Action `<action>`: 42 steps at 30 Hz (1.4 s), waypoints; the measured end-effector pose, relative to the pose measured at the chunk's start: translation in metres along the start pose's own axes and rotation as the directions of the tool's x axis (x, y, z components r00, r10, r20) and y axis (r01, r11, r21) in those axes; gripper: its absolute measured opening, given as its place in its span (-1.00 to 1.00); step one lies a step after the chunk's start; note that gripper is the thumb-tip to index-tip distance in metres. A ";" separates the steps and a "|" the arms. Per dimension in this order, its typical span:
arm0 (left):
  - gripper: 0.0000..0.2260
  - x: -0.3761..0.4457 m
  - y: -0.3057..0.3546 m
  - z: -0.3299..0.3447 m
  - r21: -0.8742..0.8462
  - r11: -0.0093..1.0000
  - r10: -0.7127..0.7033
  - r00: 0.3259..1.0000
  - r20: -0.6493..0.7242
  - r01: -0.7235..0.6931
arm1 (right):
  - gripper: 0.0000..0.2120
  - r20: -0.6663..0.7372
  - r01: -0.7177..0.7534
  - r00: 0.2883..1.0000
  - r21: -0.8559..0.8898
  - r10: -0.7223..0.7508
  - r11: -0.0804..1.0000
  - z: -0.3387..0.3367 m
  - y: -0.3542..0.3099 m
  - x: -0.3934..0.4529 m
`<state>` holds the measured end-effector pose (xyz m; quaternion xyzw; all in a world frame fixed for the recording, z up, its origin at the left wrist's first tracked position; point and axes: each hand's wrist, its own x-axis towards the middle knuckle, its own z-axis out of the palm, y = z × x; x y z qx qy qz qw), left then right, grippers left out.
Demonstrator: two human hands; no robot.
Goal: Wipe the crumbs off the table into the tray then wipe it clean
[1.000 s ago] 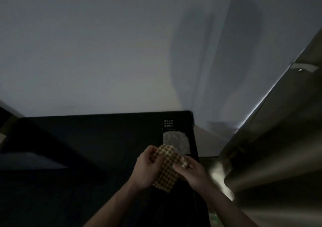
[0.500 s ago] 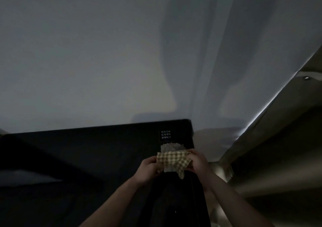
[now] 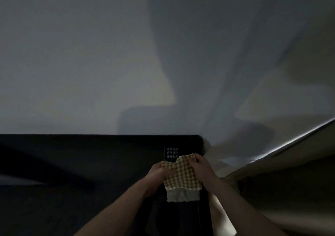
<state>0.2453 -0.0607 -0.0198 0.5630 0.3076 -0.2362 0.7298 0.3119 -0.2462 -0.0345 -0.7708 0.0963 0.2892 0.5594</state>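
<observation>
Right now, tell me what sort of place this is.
Probably a dim indoor room, though little shows. A black table with a small printed label stands against a plain pale wall; both hands hold a checked cloth.

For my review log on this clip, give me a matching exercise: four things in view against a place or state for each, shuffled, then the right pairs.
Things:
1. left hand
2. right hand
3. checkered cloth
4. white-lettered label

Places or states:
A. held up between both hands, pale side showing at its lower edge
B. lying on the black table near its far right corner
C. grip on the cloth's left upper edge
D. grip on the cloth's right upper corner

Pairs: 1-C, 2-D, 3-A, 4-B
</observation>
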 end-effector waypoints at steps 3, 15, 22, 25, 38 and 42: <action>-0.62 0.023 0.012 -0.005 0.144 0.988 0.072 0.990 -0.120 -0.054 | -0.93 -0.060 0.023 0.998 -0.053 -0.026 0.998 0.000 -0.007 0.029; -0.32 0.090 0.033 -0.004 0.969 0.147 0.379 0.916 0.132 -0.201 | -0.36 0.083 0.261 0.956 -0.673 -0.280 0.692 0.008 0.005 0.091; -0.15 0.098 -0.011 -0.013 0.976 -0.032 0.185 0.959 0.216 -0.214 | -0.42 0.221 0.341 0.916 -0.868 -0.335 0.360 0.021 0.076 0.072; -0.18 0.098 -0.010 -0.010 0.982 -0.034 0.189 0.963 0.191 -0.188 | -0.42 0.202 0.312 0.915 -0.904 -0.350 0.293 0.025 0.078 0.072; -0.14 0.050 0.029 -0.005 0.990 -0.021 0.104 0.984 0.143 -0.141 | -0.50 0.256 0.287 0.958 -0.823 -0.130 0.490 0.013 0.005 0.047; -0.29 -0.006 0.033 -0.008 0.961 0.158 0.290 0.941 0.173 -0.226 | -0.46 0.275 0.341 0.940 -0.721 -0.202 0.603 0.001 0.000 0.004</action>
